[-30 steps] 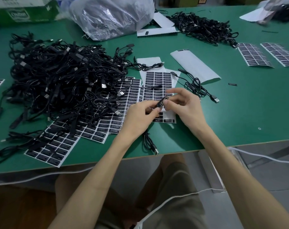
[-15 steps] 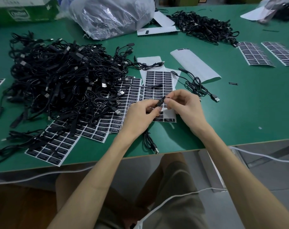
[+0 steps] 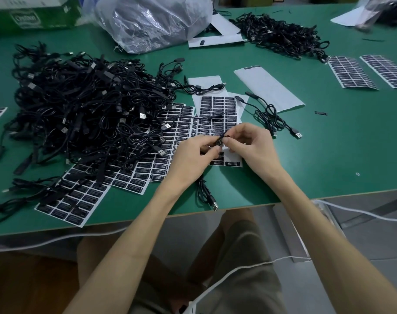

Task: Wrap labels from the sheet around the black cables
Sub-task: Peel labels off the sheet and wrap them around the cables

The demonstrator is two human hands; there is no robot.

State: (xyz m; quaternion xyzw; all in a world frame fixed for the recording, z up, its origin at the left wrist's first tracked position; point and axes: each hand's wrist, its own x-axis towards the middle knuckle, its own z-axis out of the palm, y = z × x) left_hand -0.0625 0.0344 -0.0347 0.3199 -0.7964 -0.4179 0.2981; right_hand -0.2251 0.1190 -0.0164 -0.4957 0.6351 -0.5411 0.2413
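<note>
As left hand (image 3: 191,156) and right hand (image 3: 255,148) pinch one cable (image 3: 205,192), table (image 3: 329,155) opens rightward.

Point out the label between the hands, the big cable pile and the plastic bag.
label (image 3: 219,141), head view, the black printed face.
cable pile (image 3: 84,109), head view, middle of the tangle.
plastic bag (image 3: 152,21), head view, its crinkled front.
</note>
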